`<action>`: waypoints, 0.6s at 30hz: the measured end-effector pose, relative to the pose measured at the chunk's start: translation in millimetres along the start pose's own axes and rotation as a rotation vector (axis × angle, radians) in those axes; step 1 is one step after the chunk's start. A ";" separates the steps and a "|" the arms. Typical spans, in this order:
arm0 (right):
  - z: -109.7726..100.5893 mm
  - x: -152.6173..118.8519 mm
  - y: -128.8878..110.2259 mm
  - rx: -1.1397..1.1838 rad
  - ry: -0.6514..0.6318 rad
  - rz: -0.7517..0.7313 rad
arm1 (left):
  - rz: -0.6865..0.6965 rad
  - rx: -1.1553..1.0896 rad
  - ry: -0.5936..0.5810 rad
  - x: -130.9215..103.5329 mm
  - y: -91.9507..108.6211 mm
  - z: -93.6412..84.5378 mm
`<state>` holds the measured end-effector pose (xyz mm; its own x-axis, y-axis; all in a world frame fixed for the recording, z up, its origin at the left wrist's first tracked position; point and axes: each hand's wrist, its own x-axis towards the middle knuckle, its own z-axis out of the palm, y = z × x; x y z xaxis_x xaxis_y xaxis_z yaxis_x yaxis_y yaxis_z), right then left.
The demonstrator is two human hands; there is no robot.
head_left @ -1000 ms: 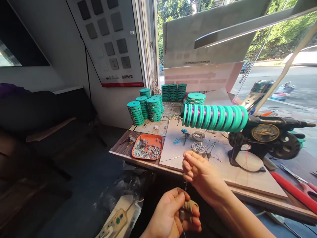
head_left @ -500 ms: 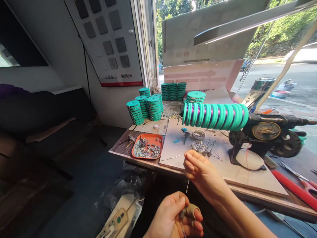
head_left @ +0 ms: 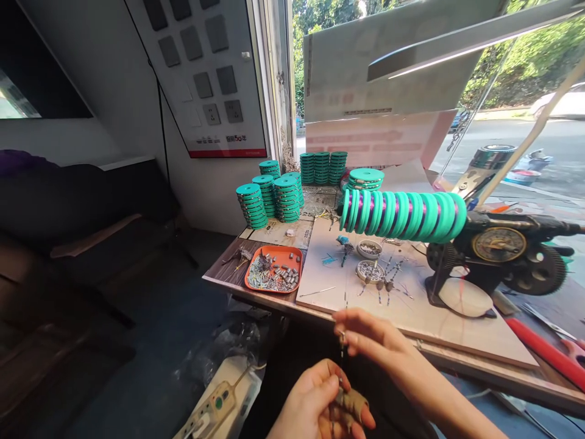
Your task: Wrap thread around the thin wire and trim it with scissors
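Note:
My left hand (head_left: 315, 396) is low in the middle of the view, thumb and forefinger pinched on a thin beaded line (head_left: 342, 353). Tan tape (head_left: 351, 399) wraps some of its fingers. The line runs upward with light and dark bits along it. Just above, my right hand (head_left: 372, 335) has its thumb and fingertips around the line, close to a small brownish piece on it that is too small to name. On the board behind lie several dark beaded strands (head_left: 388, 283), near two small round dishes of tiny parts (head_left: 369, 249).
An orange tray (head_left: 299, 268) of small metal pieces stands left of the board (head_left: 320, 308). Green foam spools (head_left: 287, 198) are stacked behind. A black geared winder (head_left: 498, 244) carries a row of green spools (head_left: 402, 213). Red-handled scissors (head_left: 571, 350) lie right. A power strip (head_left: 210, 408) sits below.
My right hand has come down and nearer my left, its fingers now less tightly closed. More of the line shows above it. My left hand stays nearly in place; the view has shifted slightly.

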<state>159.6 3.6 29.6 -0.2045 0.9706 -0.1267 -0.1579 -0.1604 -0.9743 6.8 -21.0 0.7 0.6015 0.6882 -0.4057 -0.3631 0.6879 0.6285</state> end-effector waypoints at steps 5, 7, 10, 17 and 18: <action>2.2 -12.3 18.2 -0.165 -0.157 -0.061 | -0.018 0.053 0.048 -1.0 1.4 3.5; 4.2 -12.9 18.5 -0.207 -0.150 -0.099 | -0.024 0.054 0.060 -0.8 2.7 5.8; 7.1 -12.3 17.5 -0.149 -0.161 -0.090 | -0.023 0.044 0.060 -0.5 4.3 7.9; 15.2 -13.0 33.4 0.243 -0.261 0.034 | 0.001 0.008 0.040 2.1 3.2 6.5; 15.6 -13.2 37.1 0.274 -0.266 0.048 | -0.001 0.007 0.038 2.5 2.4 6.0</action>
<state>141.3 -17.9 -2.0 -0.4560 0.8861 -0.0828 -0.3872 -0.2813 -0.8780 11.7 -18.9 5.2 0.5743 0.6958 -0.4314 -0.3575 0.6872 0.6325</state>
